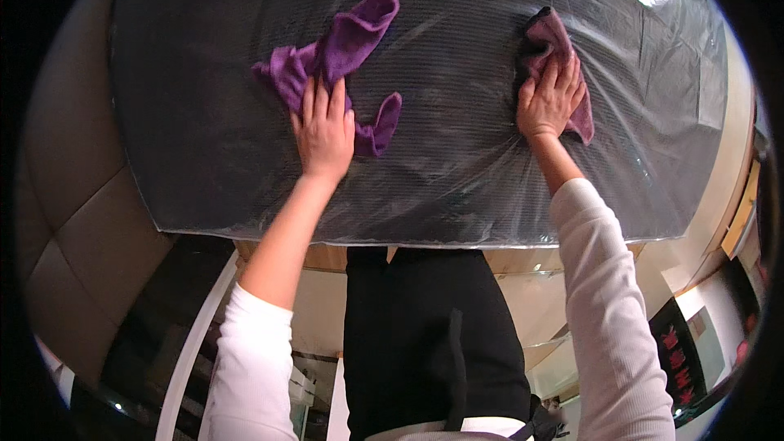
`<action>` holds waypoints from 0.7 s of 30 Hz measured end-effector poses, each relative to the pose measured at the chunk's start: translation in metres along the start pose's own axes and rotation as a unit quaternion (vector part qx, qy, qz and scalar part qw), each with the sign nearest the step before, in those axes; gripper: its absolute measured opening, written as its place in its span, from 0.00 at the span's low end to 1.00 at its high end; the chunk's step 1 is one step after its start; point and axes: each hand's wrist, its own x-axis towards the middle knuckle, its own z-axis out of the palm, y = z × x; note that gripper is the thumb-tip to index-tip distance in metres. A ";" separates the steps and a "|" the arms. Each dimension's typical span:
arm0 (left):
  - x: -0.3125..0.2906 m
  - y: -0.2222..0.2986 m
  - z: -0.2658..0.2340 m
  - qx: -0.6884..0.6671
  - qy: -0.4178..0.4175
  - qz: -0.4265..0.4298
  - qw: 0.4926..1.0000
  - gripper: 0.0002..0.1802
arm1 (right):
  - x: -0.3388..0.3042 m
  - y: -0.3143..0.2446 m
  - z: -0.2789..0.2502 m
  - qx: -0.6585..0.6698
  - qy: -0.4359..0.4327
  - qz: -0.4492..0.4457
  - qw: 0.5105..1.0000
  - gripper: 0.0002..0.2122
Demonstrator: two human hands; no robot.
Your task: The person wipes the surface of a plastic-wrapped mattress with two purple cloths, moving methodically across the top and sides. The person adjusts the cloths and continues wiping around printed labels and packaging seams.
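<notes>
On the plastic sheet: purple cloth, crumpled, under left hand; mauve cloth under right hand. Both lie flat, unclenched, well apart.

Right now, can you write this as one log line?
left hand: on purple cloth | right hand: on mauve cloth | under both: plastic sheet

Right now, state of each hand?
Left hand: open, laid on the purple cloth.
Right hand: open, laid on the dusky-pink cloth.
</notes>
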 end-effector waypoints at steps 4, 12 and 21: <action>-0.091 0.022 0.004 0.046 -0.082 0.011 0.995 0.30 | -0.002 0.007 0.002 -0.027 0.018 -0.002 0.999 0.30; -0.185 0.065 0.026 -0.072 -0.198 0.401 0.891 0.26 | -0.003 0.001 0.013 -0.042 0.024 0.023 0.999 0.30; -0.082 -0.023 -0.005 -0.015 -0.104 0.166 0.981 0.35 | -0.066 -0.033 -0.018 -0.003 -0.016 -0.075 0.997 0.26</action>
